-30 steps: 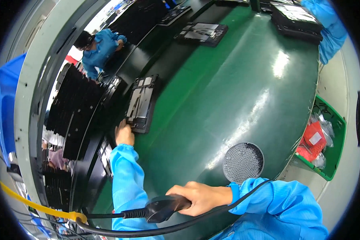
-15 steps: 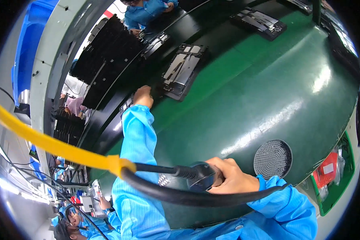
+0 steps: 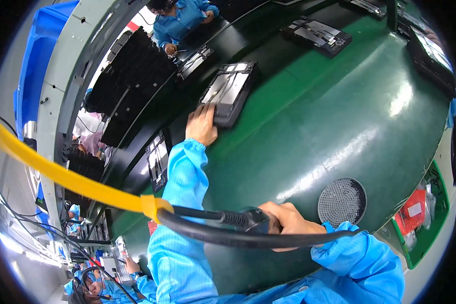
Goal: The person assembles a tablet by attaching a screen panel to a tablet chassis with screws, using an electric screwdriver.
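Observation:
My left hand reaches up to the near left corner of an opened tablet-like device. Its fingers lie over that corner, the thumb by the near edge. The device is a dark slab with silvery panels inside. Low in the middle, my right hand wraps round a black corded electric screwdriver, seen from its cable end. A thick black cable and a yellow strap cross in front and hide part of the tool. Another opened device lies left of my left forearm.
A round dish with a dotted surface sits on the green table, right of my right hand. More devices lie along the far side. A green bin with bags stands at right. Across the table a person in blue works.
My left hand has moved from the device at the left, up and right onto the corner of the middle device. The left device now shows fully. My right hand keeps its hold on the screwdriver.

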`<act>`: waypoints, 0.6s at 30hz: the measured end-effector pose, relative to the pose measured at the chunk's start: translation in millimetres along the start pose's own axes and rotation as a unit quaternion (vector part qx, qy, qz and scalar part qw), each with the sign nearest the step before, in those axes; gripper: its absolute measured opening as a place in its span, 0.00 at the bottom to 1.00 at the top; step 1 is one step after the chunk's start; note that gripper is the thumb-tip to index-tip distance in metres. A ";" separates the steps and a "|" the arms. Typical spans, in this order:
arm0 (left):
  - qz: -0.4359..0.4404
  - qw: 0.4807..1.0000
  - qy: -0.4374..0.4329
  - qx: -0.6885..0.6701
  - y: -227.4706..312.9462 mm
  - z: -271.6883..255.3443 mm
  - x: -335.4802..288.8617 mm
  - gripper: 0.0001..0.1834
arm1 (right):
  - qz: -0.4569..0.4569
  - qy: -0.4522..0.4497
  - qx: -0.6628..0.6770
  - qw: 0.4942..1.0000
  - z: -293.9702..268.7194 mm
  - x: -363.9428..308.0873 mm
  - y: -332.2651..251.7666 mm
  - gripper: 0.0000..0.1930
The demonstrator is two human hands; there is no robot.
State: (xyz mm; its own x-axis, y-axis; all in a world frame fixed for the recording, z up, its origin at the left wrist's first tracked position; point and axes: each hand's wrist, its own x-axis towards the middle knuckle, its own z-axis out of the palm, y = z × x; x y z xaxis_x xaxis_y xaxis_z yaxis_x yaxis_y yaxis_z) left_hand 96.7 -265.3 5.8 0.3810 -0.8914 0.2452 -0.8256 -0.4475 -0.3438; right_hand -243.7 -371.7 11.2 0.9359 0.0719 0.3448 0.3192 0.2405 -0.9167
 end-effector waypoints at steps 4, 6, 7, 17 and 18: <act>0.046 0.991 0.119 -0.037 32.2 -21.6 22.2 0.27 | -0.035 0.049 -0.076 0.995 2.9 5.1 1.8 0.20; 0.071 0.991 0.110 -0.029 51.5 -27.7 29.5 0.26 | -0.021 0.063 -0.072 0.995 6.4 6.0 8.5 0.18; 0.080 0.990 0.116 -0.018 59.0 -29.0 27.6 0.24 | -0.020 0.074 -0.090 0.993 5.5 7.5 4.9 0.16; 0.087 0.985 0.106 -0.101 153.4 -112.1 -125.6 0.26 | 0.015 0.215 0.019 0.976 -16.4 -2.3 -37.9 0.13; 0.078 0.986 0.108 -0.100 163.3 -117.4 -141.7 0.25 | 0.019 0.237 0.033 0.971 -17.1 -4.7 -43.7 0.13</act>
State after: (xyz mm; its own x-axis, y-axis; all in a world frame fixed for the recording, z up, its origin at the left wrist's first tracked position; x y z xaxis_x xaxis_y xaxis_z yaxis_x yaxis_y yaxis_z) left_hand -141.0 -203.7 21.3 0.1642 -0.9027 0.3977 -0.9411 -0.2642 -0.2112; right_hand -259.5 -399.2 46.2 0.9148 -0.3687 0.1651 0.2882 0.3093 -0.9062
